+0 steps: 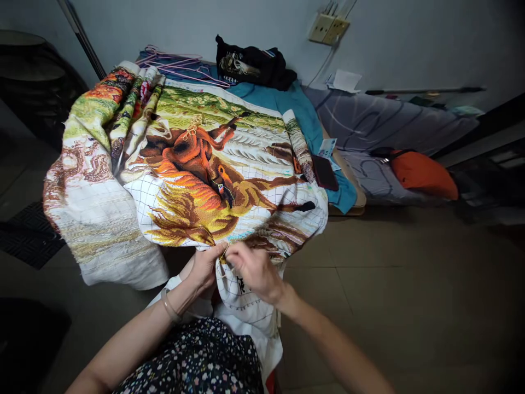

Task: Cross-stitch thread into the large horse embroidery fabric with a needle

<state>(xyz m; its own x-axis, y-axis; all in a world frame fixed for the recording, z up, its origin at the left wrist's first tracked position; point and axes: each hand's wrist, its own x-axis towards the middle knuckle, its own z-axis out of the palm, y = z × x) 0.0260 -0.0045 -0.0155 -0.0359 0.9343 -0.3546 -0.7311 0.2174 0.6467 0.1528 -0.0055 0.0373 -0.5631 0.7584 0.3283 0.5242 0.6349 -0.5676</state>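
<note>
Down at the near edge of the cloth [184,180], both hands meet: the left hand [204,268] grips the fabric's hem, fingers clenched on it, while the right hand [255,269] pinches a thin yellow thread [224,252] just beside it. This horse embroidery drapes over the worktop [346,200], with a phone [325,172] near its right edge.

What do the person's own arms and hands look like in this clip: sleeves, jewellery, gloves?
Both forearms are bare, with no sleeves in view and no gloves. The left hand has a thin pale bangle at the wrist. The right hand and its wrist show nothing worn.
</note>
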